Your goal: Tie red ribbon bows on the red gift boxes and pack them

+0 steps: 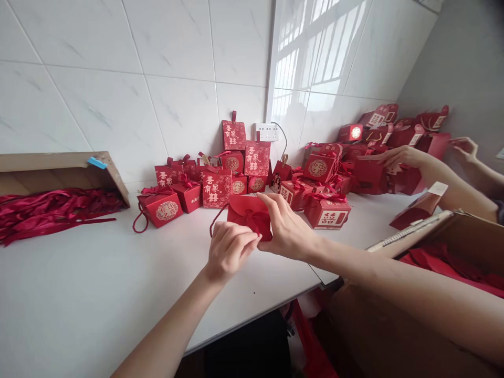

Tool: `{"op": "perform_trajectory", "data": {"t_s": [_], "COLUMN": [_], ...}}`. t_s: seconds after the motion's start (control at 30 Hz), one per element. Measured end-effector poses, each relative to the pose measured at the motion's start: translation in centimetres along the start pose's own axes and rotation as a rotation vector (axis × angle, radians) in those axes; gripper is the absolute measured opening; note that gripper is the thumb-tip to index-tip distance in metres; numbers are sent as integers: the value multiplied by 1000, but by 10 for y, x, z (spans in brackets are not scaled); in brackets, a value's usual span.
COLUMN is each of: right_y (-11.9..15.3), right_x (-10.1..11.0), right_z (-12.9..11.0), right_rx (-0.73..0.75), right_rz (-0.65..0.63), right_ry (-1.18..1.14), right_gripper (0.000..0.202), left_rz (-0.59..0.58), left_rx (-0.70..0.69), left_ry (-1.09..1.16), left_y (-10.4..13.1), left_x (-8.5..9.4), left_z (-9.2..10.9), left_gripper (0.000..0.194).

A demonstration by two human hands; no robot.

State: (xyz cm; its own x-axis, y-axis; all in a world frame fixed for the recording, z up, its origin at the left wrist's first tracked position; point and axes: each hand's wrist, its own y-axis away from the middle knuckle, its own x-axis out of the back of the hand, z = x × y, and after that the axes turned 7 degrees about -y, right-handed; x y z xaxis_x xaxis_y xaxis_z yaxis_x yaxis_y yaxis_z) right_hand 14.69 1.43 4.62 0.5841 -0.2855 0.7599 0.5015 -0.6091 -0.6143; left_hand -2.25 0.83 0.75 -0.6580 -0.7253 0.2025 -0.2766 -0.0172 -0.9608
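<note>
1. We see a white power strip point(263, 129) on white, grey-veined tiles point(173, 121).
2. In front of the power strip, our held box point(238, 207) is red, its bow point(251, 222) red too.
3. Just below the strip, we find a floral red box point(258, 157) with white characters.
4. Left of the strip, ribbons point(59, 210) gleam crimson.
5. Right of the strip, a red medallion box point(318, 167) bears a pale gold roundel.

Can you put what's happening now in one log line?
right hand: holding red box | left hand: curled at its ribbon | co-worker's hand: on another box
</note>
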Motion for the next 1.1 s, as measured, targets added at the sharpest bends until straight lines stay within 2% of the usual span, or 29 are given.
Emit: {"op": "perform_trajectory", "data": {"t_s": [0.1,0.33,0.7,1.1], "right_y": [2,3,6,8], "right_x": [4,12,18,19], "right_z": [-6,-10,-16,-17], "right_rx": [103,263,279,274], "right_rz": [64,195,198,192], "right_ry": [-14,-10,-3,-9], "right_gripper": [89,90,85,80], "left_rz": [62,124,137,140], "left_rx": [-35,-166,-176,-168], "left_ry": [-10,-120,-71,-51], "left_y": [-6,-21,-29,-26], "left_x": [7,26,37,36], "left_z": [3,10,16,17], "left_gripper": [17,11,12,10]}}
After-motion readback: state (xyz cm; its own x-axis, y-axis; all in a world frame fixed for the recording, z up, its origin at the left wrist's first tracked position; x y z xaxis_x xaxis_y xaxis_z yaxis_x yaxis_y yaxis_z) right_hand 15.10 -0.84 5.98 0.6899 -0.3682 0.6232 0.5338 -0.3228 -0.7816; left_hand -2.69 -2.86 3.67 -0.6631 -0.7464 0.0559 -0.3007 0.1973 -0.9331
